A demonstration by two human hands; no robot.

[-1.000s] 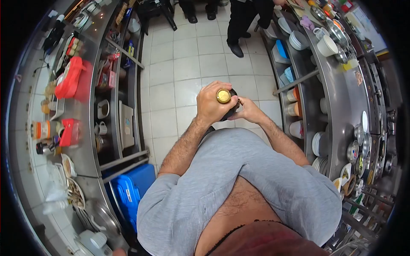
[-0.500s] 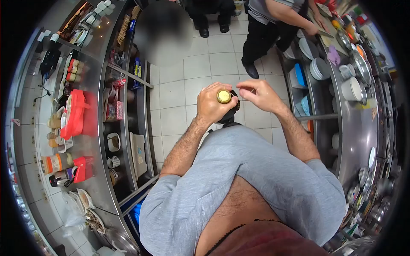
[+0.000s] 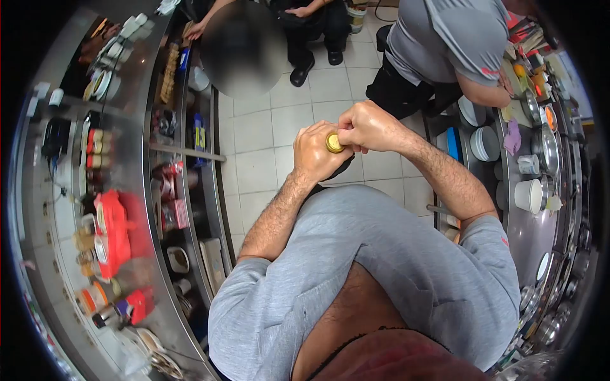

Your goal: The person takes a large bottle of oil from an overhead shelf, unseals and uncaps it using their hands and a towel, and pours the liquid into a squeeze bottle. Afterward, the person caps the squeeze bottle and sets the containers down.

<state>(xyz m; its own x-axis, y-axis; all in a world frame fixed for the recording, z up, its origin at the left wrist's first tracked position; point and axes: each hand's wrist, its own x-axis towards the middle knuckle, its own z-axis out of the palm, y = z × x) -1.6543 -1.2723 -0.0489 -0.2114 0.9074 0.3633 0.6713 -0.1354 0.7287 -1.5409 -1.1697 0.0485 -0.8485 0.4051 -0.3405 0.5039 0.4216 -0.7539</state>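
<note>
My left hand [image 3: 312, 154] is wrapped round what looks like a bottle, seen from above, with a round gold top [image 3: 334, 142] showing beside the thumb. Its body is mostly hidden under the hand. My right hand [image 3: 372, 129] is closed, thumb and fingers pinched together against the right edge of that gold top. Whether the fingertips hold a seal or the cap itself is hidden. Both hands meet in front of my grey shirt, above the tiled floor.
Along the left runs a steel counter with a red plastic bag [image 3: 113, 232] and shelves below. Another steel counter on the right carries bowls and a white tub [image 3: 528, 195]. A co-worker in a grey shirt [image 3: 438, 47] stands at the right counter; other people are at the top.
My right hand has moved left and closed at the bottle's gold top; before, it was apart with loose fingers. The co-worker at the right has come nearer and leans over the counter.
</note>
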